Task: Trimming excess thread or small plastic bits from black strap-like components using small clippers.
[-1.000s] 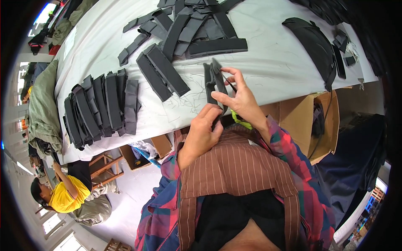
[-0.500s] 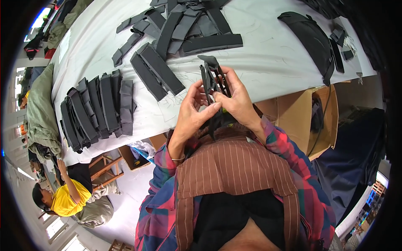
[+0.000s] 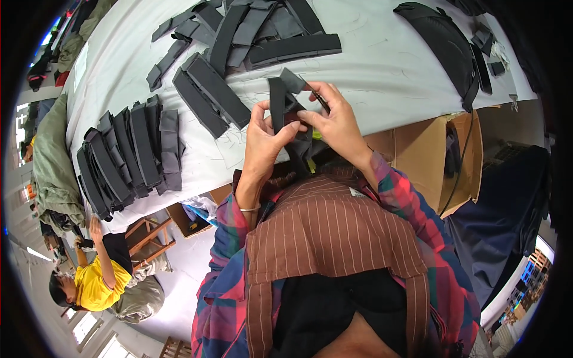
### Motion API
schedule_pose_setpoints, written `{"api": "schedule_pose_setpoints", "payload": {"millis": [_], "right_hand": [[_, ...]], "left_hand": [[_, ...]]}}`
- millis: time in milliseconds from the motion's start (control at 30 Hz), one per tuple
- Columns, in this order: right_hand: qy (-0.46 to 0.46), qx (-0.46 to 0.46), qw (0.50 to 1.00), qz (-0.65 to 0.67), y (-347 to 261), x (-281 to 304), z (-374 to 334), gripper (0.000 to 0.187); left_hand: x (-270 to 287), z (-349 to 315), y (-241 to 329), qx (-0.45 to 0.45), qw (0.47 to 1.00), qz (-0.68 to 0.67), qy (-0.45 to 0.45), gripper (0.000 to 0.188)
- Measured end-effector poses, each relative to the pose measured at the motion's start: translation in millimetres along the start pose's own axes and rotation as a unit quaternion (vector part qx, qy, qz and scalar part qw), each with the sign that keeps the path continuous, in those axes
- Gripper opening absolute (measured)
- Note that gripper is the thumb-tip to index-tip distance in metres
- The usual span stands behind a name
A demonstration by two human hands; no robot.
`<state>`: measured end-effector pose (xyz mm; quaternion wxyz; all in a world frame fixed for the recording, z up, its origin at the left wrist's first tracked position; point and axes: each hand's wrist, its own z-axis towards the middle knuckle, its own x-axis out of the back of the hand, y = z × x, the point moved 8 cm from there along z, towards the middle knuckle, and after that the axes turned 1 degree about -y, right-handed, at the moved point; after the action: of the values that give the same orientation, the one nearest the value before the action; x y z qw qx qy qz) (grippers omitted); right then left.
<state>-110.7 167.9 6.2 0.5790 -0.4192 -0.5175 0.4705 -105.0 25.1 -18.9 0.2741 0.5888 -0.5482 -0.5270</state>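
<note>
A dark grey fabric strip (image 3: 277, 106), folded and bent, is held up over the table's near edge, in front of my apron. My left hand (image 3: 260, 143) grips it from the left, fingers behind and thumb across its lower part. From the right, my right hand (image 3: 341, 128) pinches toward the same strip with thumb extended. A slim dark pointed tool (image 3: 322, 104) lies between the right fingers; it looks like thread snips, but most of it is hidden. The strip's lower end hangs in shadow near the apron, beside a bit of yellow.
A row of stacked grey strips (image 3: 128, 152) lies at left, two more strips (image 3: 212, 95) nearer the middle, and a loose pile (image 3: 256, 30) behind. A curved black piece (image 3: 439, 51) lies far right. A cardboard box (image 3: 424, 161) stands below the edge. A person in yellow (image 3: 101, 283) works at left.
The strip has been turned and opened out, its broad side now showing. My left hand has shifted slightly left, and the right fingers have spread further from it. The person at left has moved an arm.
</note>
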Motion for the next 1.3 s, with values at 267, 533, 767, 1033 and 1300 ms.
{"api": "schedule_pose_setpoints", "payload": {"millis": [267, 533, 767, 1033, 1300], "right_hand": [[-0.049, 0.029, 0.973, -0.223, -13.2, 35.6, -12.1, 0.026], [-0.02, 0.084, 0.913, -0.398, -34.2, 73.5, -24.9, 0.014], [-0.092, 0.099, 0.936, -0.326, -6.4, 35.9, -32.4, 0.008], [-0.095, 0.155, 0.918, -0.352, -11.1, 21.7, -33.6, 0.01], [-0.089, 0.173, 0.906, -0.375, -13.9, 21.0, -38.2, 0.01]], "left_hand": [[9.6, 5.8, -14.3, 0.03, 0.999, 0.035, 0.017, 0.043], [2.6, 2.9, -16.8, 0.0, 0.997, 0.078, 0.007, 0.044], [-4.8, 0.0, -13.8, 0.005, 0.994, 0.11, -0.005, 0.043], [-2.7, -0.9, -16.8, 0.003, 0.994, 0.105, -0.004, 0.043], [2.2, 0.0, -23.2, 0.011, 0.997, 0.074, -0.003, 0.042]]}}
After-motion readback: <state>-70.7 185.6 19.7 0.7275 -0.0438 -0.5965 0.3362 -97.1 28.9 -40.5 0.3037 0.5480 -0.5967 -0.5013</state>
